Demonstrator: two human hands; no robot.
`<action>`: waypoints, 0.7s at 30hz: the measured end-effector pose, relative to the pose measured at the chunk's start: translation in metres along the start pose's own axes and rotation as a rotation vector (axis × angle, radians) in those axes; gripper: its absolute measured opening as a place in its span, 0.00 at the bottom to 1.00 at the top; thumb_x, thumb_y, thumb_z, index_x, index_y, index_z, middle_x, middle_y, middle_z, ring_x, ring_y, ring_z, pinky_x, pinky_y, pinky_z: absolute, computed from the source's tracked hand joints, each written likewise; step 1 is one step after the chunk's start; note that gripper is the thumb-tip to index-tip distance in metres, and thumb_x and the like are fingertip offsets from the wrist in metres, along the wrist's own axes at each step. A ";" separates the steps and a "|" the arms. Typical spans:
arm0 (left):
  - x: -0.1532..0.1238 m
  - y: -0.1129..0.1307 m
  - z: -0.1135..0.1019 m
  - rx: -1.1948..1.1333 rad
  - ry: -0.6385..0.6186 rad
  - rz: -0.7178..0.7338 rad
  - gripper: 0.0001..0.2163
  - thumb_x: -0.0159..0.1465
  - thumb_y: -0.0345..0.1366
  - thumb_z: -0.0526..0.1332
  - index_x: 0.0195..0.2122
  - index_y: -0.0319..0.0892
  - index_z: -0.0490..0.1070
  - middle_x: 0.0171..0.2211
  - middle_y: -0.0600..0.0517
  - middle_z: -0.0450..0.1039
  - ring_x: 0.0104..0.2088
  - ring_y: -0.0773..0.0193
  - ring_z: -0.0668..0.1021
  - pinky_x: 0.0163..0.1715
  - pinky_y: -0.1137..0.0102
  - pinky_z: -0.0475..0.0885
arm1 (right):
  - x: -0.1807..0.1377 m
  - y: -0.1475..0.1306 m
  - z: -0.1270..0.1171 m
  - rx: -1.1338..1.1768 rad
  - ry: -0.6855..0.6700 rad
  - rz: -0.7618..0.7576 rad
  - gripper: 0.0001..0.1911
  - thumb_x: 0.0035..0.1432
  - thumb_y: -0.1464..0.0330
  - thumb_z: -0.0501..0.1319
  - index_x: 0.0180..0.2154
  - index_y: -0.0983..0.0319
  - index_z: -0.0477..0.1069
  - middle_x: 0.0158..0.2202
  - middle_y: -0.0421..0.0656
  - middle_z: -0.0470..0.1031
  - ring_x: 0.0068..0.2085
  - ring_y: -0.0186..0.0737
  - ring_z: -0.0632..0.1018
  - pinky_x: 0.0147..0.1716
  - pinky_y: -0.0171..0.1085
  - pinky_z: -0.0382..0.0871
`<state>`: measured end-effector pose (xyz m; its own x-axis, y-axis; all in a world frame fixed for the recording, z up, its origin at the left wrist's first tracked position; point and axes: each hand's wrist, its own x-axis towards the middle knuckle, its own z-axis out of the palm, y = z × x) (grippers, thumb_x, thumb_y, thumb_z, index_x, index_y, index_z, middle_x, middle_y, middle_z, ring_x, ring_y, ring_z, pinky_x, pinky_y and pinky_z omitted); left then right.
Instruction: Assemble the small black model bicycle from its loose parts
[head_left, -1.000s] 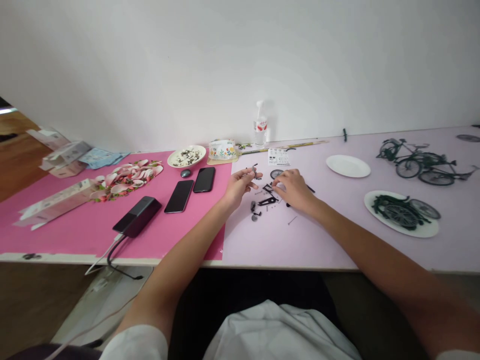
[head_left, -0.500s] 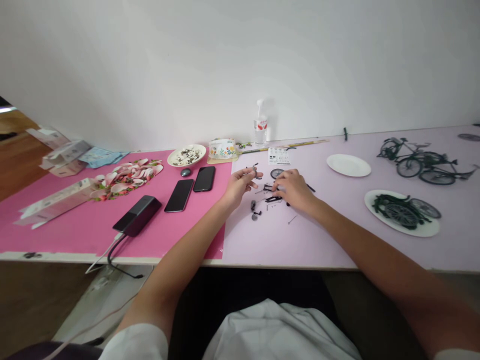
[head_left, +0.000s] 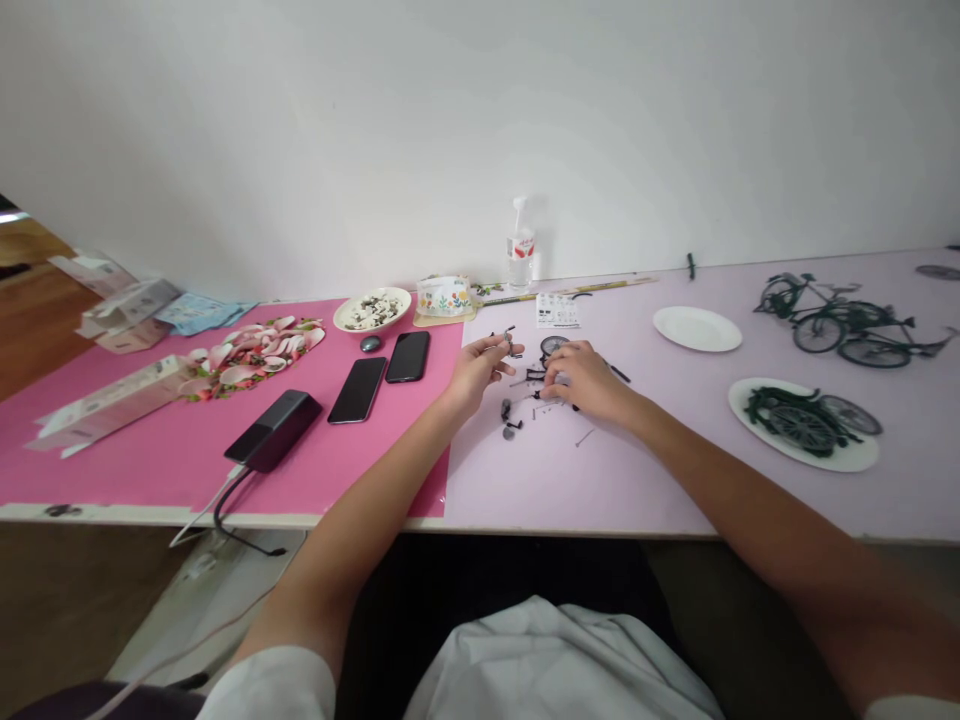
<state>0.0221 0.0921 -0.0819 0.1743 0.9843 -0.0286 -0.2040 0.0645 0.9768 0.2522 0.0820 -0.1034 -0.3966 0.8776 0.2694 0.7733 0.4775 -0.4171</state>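
My left hand (head_left: 472, 374) is raised over the lilac table cover, its fingers closed on a small dark toy-bicycle part (head_left: 511, 343) with a thin bar at its top. To the right, my right hand (head_left: 589, 382) pinches a small black plastic part (head_left: 538, 394), most of it hidden by the fingers. Just beyond that hand lies a small spoked wheel (head_left: 553, 345). Between and below the hands are loose black pieces (head_left: 507, 410) and several thin pins, one of them a grey pin (head_left: 584, 438) nearer me.
An instruction sheet (head_left: 557, 311) lies behind the hands, near a pump bottle (head_left: 520, 250). At right are a white plate (head_left: 697, 329), a plate of bicycle parts (head_left: 862, 455) and model bicycles (head_left: 817, 330). Phones (head_left: 358, 390), a black device (head_left: 274, 430) and a bowl (head_left: 401, 303) occupy the pink side.
My right hand has shifted slightly and closed on the black part that lay beneath its fingers, drawing it up toward the palm. My left hand has stayed almost still.
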 end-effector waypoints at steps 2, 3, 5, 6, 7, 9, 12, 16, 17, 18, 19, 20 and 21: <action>0.000 -0.001 0.000 0.008 0.003 0.000 0.12 0.64 0.39 0.73 0.44 0.39 0.78 0.50 0.42 0.84 0.27 0.72 0.78 0.26 0.74 0.65 | 0.002 0.003 -0.004 0.006 0.027 0.030 0.06 0.61 0.62 0.72 0.33 0.55 0.82 0.50 0.47 0.82 0.61 0.62 0.71 0.60 0.58 0.67; 0.000 -0.001 0.000 0.012 0.007 0.000 0.12 0.64 0.39 0.73 0.45 0.39 0.78 0.50 0.42 0.84 0.27 0.72 0.78 0.26 0.74 0.64 | 0.003 0.004 -0.006 0.004 0.051 0.052 0.06 0.61 0.62 0.72 0.33 0.55 0.82 0.49 0.47 0.82 0.60 0.61 0.71 0.59 0.58 0.67; 0.000 -0.001 0.000 0.019 0.011 0.003 0.12 0.65 0.39 0.73 0.45 0.39 0.78 0.50 0.42 0.83 0.26 0.73 0.78 0.26 0.74 0.63 | 0.005 0.008 -0.012 -0.010 0.114 0.099 0.06 0.62 0.62 0.71 0.33 0.56 0.82 0.48 0.48 0.82 0.60 0.61 0.71 0.59 0.58 0.66; 0.000 -0.001 0.000 0.021 0.009 0.003 0.11 0.65 0.39 0.72 0.45 0.39 0.78 0.51 0.41 0.83 0.26 0.73 0.78 0.26 0.74 0.63 | 0.005 0.011 -0.014 -0.024 0.146 0.117 0.06 0.63 0.62 0.70 0.34 0.56 0.82 0.48 0.49 0.82 0.60 0.62 0.70 0.59 0.58 0.66; -0.001 0.000 0.001 0.022 0.008 0.003 0.11 0.66 0.38 0.72 0.46 0.39 0.78 0.51 0.41 0.83 0.26 0.73 0.78 0.26 0.74 0.63 | 0.005 0.014 -0.017 -0.044 0.169 0.131 0.07 0.63 0.61 0.70 0.34 0.56 0.82 0.47 0.50 0.82 0.59 0.63 0.70 0.58 0.59 0.66; -0.002 0.000 0.001 0.024 0.006 0.001 0.11 0.66 0.38 0.71 0.46 0.39 0.78 0.51 0.41 0.83 0.26 0.73 0.78 0.26 0.75 0.63 | 0.005 0.020 -0.021 -0.083 0.191 0.135 0.09 0.64 0.60 0.69 0.34 0.56 0.83 0.47 0.52 0.81 0.58 0.65 0.69 0.57 0.60 0.66; -0.002 0.000 0.001 0.025 0.010 0.003 0.12 0.66 0.38 0.72 0.46 0.39 0.78 0.51 0.42 0.83 0.26 0.73 0.78 0.26 0.74 0.63 | 0.004 0.028 -0.021 -0.128 0.187 0.134 0.13 0.66 0.58 0.66 0.33 0.57 0.83 0.47 0.54 0.81 0.57 0.67 0.68 0.54 0.62 0.66; -0.001 0.000 0.001 0.027 0.014 0.000 0.13 0.64 0.39 0.74 0.46 0.39 0.78 0.50 0.42 0.83 0.27 0.72 0.79 0.26 0.74 0.64 | 0.003 0.028 -0.013 -0.171 0.125 0.119 0.11 0.66 0.61 0.64 0.40 0.57 0.84 0.50 0.55 0.81 0.59 0.69 0.69 0.55 0.63 0.67; -0.001 0.000 0.001 0.027 0.014 0.001 0.14 0.63 0.40 0.74 0.46 0.39 0.78 0.50 0.42 0.83 0.27 0.72 0.79 0.26 0.74 0.64 | 0.003 0.027 -0.011 -0.165 0.116 0.097 0.12 0.67 0.62 0.63 0.44 0.57 0.84 0.52 0.55 0.81 0.61 0.69 0.69 0.57 0.63 0.67; -0.001 0.000 0.000 0.027 0.014 0.001 0.14 0.64 0.40 0.74 0.46 0.40 0.78 0.50 0.42 0.83 0.27 0.72 0.79 0.26 0.74 0.64 | 0.003 0.024 -0.008 -0.154 0.107 0.068 0.14 0.68 0.62 0.63 0.49 0.57 0.83 0.54 0.54 0.81 0.63 0.69 0.68 0.58 0.63 0.66; -0.001 0.000 0.000 0.027 0.012 0.002 0.13 0.64 0.40 0.74 0.46 0.40 0.78 0.50 0.42 0.83 0.27 0.72 0.79 0.26 0.74 0.64 | 0.003 0.022 -0.006 -0.139 0.095 0.036 0.16 0.68 0.61 0.62 0.53 0.56 0.82 0.56 0.53 0.80 0.66 0.69 0.67 0.60 0.63 0.66; -0.001 0.000 0.000 0.026 0.011 0.003 0.13 0.64 0.39 0.73 0.46 0.40 0.78 0.50 0.42 0.84 0.28 0.72 0.79 0.27 0.74 0.64 | 0.003 0.019 -0.003 -0.129 0.075 0.005 0.18 0.69 0.61 0.62 0.56 0.55 0.81 0.59 0.52 0.80 0.68 0.69 0.65 0.62 0.63 0.65; -0.001 0.000 0.001 0.024 0.011 0.003 0.13 0.64 0.39 0.73 0.46 0.40 0.78 0.50 0.42 0.84 0.27 0.72 0.79 0.27 0.74 0.64 | 0.002 0.017 -0.001 -0.126 0.050 -0.019 0.19 0.69 0.60 0.62 0.57 0.55 0.80 0.61 0.51 0.79 0.70 0.69 0.63 0.63 0.63 0.64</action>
<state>0.0226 0.0913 -0.0821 0.1631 0.9862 -0.0277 -0.1815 0.0576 0.9817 0.2651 0.0919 -0.1093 -0.3889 0.8637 0.3206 0.8231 0.4820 -0.3003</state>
